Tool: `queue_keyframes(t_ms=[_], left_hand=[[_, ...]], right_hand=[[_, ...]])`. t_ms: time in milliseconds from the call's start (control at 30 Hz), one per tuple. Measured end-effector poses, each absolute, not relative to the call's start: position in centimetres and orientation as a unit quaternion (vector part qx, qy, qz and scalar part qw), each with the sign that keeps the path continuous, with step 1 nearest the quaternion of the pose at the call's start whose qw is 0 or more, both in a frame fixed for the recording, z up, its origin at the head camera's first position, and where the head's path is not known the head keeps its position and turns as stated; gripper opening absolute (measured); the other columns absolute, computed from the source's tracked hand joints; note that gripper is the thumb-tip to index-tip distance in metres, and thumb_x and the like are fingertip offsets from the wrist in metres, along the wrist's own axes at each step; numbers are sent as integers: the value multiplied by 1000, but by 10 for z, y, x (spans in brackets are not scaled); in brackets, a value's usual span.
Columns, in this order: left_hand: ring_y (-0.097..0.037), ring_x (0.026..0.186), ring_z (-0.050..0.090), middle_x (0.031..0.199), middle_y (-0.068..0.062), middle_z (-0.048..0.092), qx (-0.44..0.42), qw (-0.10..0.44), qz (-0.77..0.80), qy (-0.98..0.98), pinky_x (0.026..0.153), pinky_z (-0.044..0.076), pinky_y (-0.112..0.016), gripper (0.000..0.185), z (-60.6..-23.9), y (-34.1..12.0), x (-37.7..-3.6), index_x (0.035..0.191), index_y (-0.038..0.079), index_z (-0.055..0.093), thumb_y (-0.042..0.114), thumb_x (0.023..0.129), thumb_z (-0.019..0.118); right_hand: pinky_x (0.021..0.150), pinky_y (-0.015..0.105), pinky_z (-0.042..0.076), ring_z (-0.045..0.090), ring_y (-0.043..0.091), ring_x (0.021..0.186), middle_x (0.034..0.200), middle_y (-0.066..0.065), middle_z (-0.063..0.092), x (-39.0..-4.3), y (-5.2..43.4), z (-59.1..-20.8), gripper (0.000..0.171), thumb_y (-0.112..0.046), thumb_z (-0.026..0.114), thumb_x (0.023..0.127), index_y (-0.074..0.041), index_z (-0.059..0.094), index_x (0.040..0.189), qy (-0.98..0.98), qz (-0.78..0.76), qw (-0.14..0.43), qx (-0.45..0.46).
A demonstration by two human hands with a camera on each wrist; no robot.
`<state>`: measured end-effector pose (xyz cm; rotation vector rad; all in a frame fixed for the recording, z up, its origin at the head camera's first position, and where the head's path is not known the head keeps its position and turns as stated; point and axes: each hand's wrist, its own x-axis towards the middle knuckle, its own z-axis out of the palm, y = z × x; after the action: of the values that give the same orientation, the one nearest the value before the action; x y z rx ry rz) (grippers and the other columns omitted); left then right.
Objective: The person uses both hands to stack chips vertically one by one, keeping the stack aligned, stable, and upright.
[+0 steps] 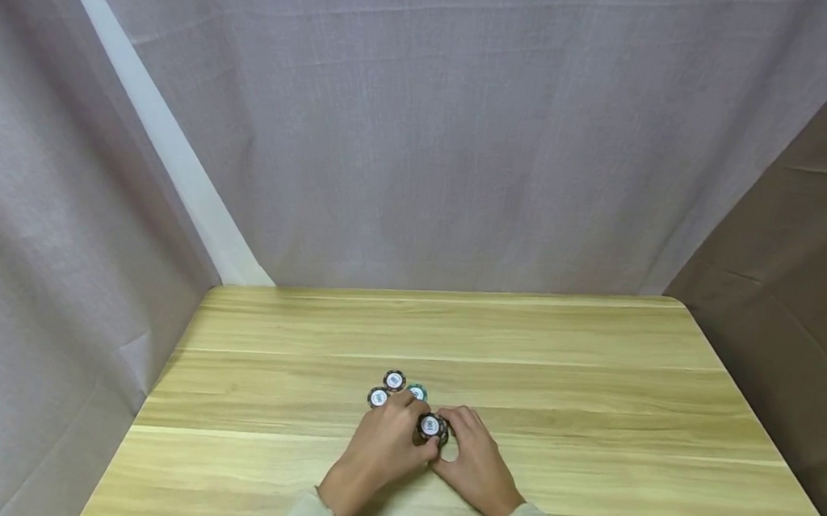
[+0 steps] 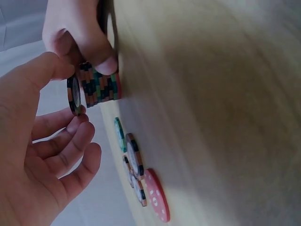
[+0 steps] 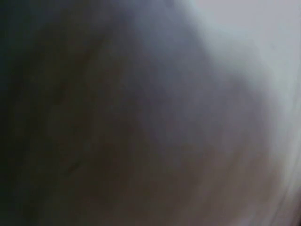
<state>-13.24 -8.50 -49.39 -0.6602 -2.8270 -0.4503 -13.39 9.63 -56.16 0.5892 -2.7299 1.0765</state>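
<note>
My left hand [image 1: 386,444] pinches a black poker chip [image 2: 74,95] between thumb and fingertips, its face marked 100 in the head view. Close beside that chip stands a stack of poker chips [image 2: 101,88] with black, orange and green edges and a red chip at the table end. My right hand [image 1: 476,459] grips the stack from the other side, thumb and fingers around it. In the left wrist view, the held chip is tilted slightly and a narrow gap parts it from the stack. The right wrist view is too dark and blurred to make out anything.
Loose chips lie on the wooden table [image 1: 592,402] beyond my left hand: two dark ones [image 1: 394,380] and a green one [image 1: 417,391]. A red chip [image 2: 156,195] also shows in the left wrist view. Grey curtains [image 1: 422,145] hang behind the table.
</note>
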Motion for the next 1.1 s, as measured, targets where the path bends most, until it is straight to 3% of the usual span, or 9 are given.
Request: queue_keyframes(t_ms=[533,733,867,1100], left_hand=[[-13,93,66,103,0,66,-228,104,-153,-956,76,59,-30,33,-503,-81,-134,108,12,77,38,89,82],[-21,108,69,120,-6,68,-213,91,-168,-958,84,61,-36,44,-502,-84,-131,123,10,73,42,93,78],[-27,112,70,126,-11,68,-192,84,-209,-955,85,62,-40,42,-494,-95,-130,128,8,72,36,97,76],[-22,102,68,117,-9,70,-168,79,-251,-950,77,62,-36,20,-484,-118,-131,120,7,74,15,102,67]], right_hand=[[105,40,53,58,13,118,121,-7,64,-133,94,-560,53,-22,88,77,-16,69,126,-910,365,72,185],[106,41,52,59,15,120,123,-6,65,-133,95,-560,54,-26,89,79,-15,68,127,-913,358,73,180],[105,39,53,59,13,119,122,-6,65,-134,93,-560,50,-25,87,81,-16,69,126,-912,358,80,182],[104,39,54,60,12,117,120,-7,65,-133,93,-560,49,-22,88,79,-16,69,124,-912,362,82,175]])
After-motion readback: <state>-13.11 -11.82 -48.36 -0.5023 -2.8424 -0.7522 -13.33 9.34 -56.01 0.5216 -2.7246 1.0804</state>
